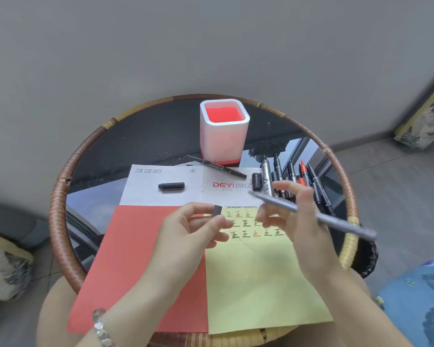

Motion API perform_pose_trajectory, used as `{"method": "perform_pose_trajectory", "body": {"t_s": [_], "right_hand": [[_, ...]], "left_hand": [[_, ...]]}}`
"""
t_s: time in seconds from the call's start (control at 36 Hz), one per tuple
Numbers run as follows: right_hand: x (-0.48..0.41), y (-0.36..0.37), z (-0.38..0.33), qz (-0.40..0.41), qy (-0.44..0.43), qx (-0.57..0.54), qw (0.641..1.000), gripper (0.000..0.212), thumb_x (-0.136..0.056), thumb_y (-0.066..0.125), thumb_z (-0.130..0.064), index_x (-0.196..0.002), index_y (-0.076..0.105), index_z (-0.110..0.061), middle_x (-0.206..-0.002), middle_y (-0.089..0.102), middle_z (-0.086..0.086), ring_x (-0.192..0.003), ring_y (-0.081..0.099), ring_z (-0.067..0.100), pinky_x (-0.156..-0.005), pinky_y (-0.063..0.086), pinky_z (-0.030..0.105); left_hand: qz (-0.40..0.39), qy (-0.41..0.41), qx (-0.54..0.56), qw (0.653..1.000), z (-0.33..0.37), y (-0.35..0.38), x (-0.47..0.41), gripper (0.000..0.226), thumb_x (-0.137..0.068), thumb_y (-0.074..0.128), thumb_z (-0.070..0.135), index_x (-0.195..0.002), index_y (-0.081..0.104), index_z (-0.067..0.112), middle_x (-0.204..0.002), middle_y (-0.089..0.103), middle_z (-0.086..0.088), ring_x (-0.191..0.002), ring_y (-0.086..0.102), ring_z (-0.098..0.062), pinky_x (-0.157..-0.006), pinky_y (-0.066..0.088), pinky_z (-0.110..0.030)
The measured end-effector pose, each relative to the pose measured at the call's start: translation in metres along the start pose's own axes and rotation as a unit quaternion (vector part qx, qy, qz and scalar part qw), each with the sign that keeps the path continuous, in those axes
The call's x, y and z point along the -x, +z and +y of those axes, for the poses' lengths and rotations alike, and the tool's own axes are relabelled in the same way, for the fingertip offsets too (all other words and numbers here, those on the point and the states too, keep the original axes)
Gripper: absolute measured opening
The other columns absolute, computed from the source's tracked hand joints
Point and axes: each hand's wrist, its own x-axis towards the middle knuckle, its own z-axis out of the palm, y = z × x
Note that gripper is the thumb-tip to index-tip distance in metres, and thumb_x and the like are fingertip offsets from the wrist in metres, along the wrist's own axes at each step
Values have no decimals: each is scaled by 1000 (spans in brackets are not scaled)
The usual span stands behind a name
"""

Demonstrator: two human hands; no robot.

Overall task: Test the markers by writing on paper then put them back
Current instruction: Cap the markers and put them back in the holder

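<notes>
My right hand (300, 216) holds a grey marker (336, 221) above the yellow paper (258, 284), its tip pointing up and left. My left hand (193, 229) pinches a small dark cap (217, 211) just left of the marker's tip. Rows of written characters (246, 224) fill the top of the yellow sheet. Several black markers and a red one (303, 174) lie in a bunch at the right. A white pen holder with a red inside (223, 131) stands at the back of the table.
A red paper (135, 259) lies left of the yellow one, with a white printed sheet (166, 176) behind them. On that sheet lie a loose black cap (171, 185) and a black marker (218, 167). The round glass table has a woven rim (58, 201).
</notes>
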Motion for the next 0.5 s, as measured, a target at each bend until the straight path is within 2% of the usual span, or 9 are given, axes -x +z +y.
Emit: {"method": "perform_pose_trajectory", "body": {"t_s": [0.08, 0.19, 0.31, 0.5], "right_hand": [[3, 0, -7, 47, 69, -80, 993, 49, -81, 37, -61, -78, 57, -17, -54, 60, 2, -54, 57, 14, -61, 44, 30], [3, 5, -9, 83, 106, -128, 983, 38, -81, 45, -41, -61, 60, -13, -49, 55, 1, -49, 54, 15, -59, 45, 32], [3, 8, -10, 92, 99, -110, 985, 34, -72, 51, -41, -63, 60, -9, -47, 56, 3, -46, 55, 11, -55, 47, 27], [5, 11, -11, 93, 84, -77, 989, 33, -79, 51, -36, -64, 60, -8, -48, 58, 2, -44, 55, 10, -57, 48, 28]], "left_hand": [[3, 19, -16, 1000, 1, -4, 4, 12, -84, 65, 11, -95, 64, 12, -75, 75, 2, -63, 68, -9, -62, 51, -20], [-1, 42, -17, 999, 4, -6, 8, 10, -82, 65, 9, -88, 68, 16, -72, 74, 0, -60, 66, -9, -61, 49, -21], [-9, 46, -13, 999, 3, -8, 7, 11, -81, 65, 8, -86, 71, 17, -68, 73, 0, -57, 63, -7, -57, 48, -16], [-24, 46, -4, 999, 1, -8, 8, 14, -80, 66, 5, -81, 72, 18, -64, 71, 0, -55, 61, -6, -56, 47, -13]]}}
